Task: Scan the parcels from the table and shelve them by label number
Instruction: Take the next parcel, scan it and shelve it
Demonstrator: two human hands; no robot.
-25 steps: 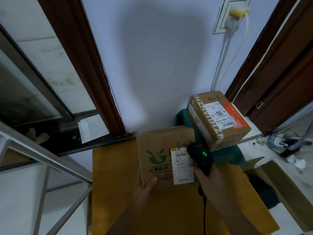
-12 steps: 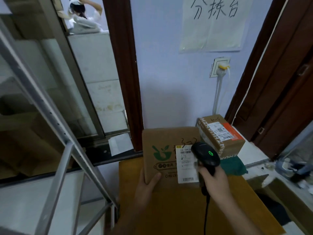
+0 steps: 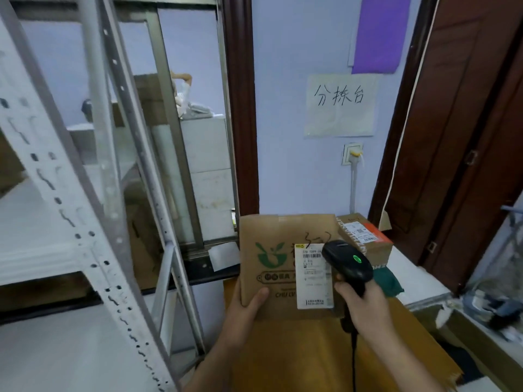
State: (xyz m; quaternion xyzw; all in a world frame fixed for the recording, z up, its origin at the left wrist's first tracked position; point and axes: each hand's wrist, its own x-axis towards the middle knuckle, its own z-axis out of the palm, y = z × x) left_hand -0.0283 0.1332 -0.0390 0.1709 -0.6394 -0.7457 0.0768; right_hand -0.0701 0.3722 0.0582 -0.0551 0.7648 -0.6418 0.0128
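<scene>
A flat brown cardboard parcel (image 3: 271,267) with a green logo, a white shipping label and a handwritten number is held up in front of me. My left hand (image 3: 246,309) grips its lower left corner, thumb on the front face. In my right hand (image 3: 360,304) is a black corded barcode scanner (image 3: 346,263) with a green light lit, its head over the label's right edge. A second, smaller parcel (image 3: 365,237) with an orange-and-white label sits behind on a green cloth (image 3: 389,282).
The table (image 3: 311,360) has a yellow-brown top below the parcel. A grey metal shelf rack (image 3: 93,222) with perforated uprights stands at the left. A paper sign (image 3: 341,106) and a wall socket (image 3: 352,154) hang on the wall. Dark wooden door frames stand on either side; clutter lies lower right.
My view has tilted up and swung left, bringing the shelf rack and the wall sign into sight. The parcel and the scanner stay together in my hands, lifted off the table.
</scene>
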